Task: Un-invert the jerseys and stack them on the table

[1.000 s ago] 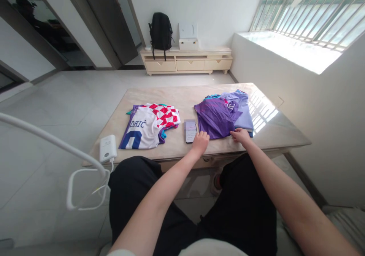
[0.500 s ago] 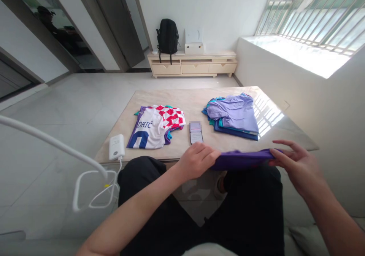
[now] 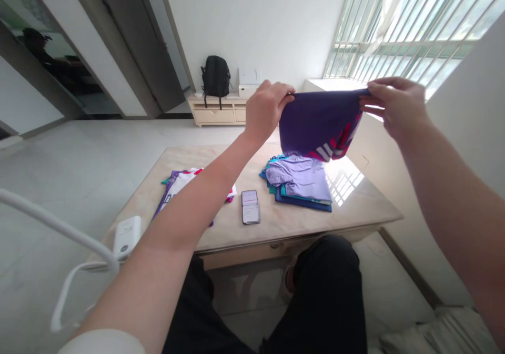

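Observation:
A folded dark purple garment (image 3: 319, 120) with white stripes and red patches at its lower right hangs in the air between my hands. My left hand (image 3: 269, 107) pinches its upper left corner. At the upper right corner, my right hand (image 3: 394, 101) grips the edge between thumb and fingers. Below and behind the garment, a stack of folded clothes (image 3: 302, 178), lavender on top and blue beneath, lies on the table (image 3: 232, 241). My left forearm hides much of the other clothes pile (image 3: 179, 183), which shows white, purple and red.
A phone (image 3: 250, 206) lies mid-table between the piles. At the left edge are a white power bank (image 3: 127, 235) and a white curved stand (image 3: 59, 225). Beyond stands a low cabinet (image 3: 215, 115) with a black backpack (image 3: 215, 78). My knees are under the table's front edge.
Both hands have risen from near my lap with the purple garment, which now hangs down, showing its stripes. The view has tilted upward and shifted right. My left forearm now covers part of the left pile.

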A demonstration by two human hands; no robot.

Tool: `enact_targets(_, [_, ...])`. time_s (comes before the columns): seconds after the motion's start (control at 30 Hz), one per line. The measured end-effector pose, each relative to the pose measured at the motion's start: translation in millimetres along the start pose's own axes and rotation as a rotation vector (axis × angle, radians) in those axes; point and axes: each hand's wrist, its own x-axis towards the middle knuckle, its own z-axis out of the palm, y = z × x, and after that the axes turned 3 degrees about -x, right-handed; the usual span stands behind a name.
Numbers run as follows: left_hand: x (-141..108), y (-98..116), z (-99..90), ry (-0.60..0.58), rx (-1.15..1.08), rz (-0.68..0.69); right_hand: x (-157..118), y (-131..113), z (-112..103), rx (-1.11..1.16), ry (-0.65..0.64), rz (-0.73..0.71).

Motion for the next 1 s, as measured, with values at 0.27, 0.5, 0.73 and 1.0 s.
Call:
enact_targets(0.27, [-91.0,-2.2,82.5,-0.460,0.085,0.045,-49.2,115.9,-4.1,-0.208,0.021,0.247])
enact_targets(0.5, [-254.0,39.7,101.9,-0.894,0.066,-0.017,-163.6,257.2,-8.7,-0.577,-0.317,0.682])
enact_targets(0.73, [-307.6,-7.2,23.6,-0.960,0.122,-0.234,-199.7,271.6,-34.5,-0.762,-0.450,0.549])
enact_targets(1.0, [-348.4,-130.3,-118.9,-0.965,0.519,-0.906,-247.3,259.4,-18.6,-0.847,-0.591,0.352])
